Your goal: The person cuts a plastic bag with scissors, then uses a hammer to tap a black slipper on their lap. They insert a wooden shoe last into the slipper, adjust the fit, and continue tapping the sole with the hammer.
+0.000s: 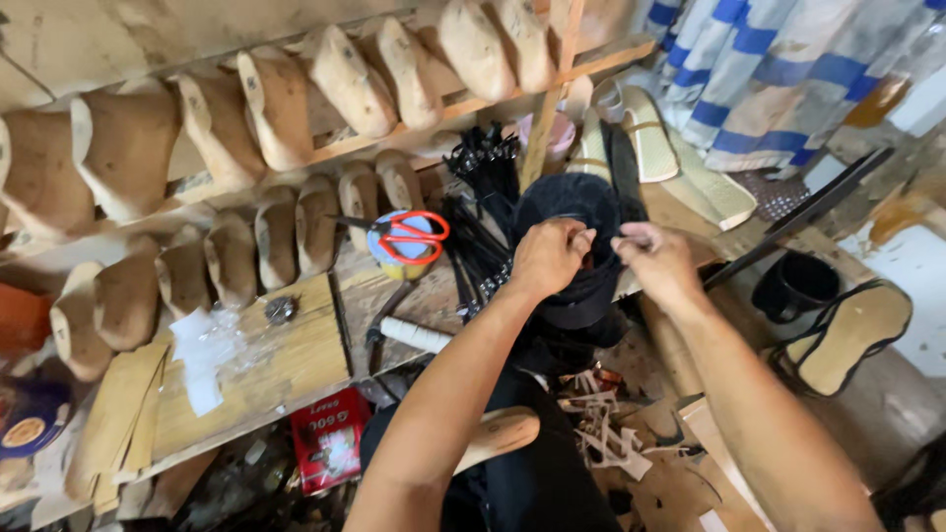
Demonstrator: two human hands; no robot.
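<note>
Black shoe upper [581, 246], mounted toe-up between the person's knees just in front of the bench [286, 365], is held at its top edge by both hands. Left hand [548, 258]: fingers closed, pinching the dark material. Right hand [658, 264]: fingers closed on the same edge; whether they also hold a small tool cannot be told. Risk noted: uneven pull from the two hands could wrinkle or tear the material, or let it slip. Scissors [406, 234] with red handles rest on a tin just beside the work; a stray elbow could knock them down. Offcuts [611, 443] litter the floor below. Wooden shoe forms [266, 108] crowd the shelves behind.
</note>
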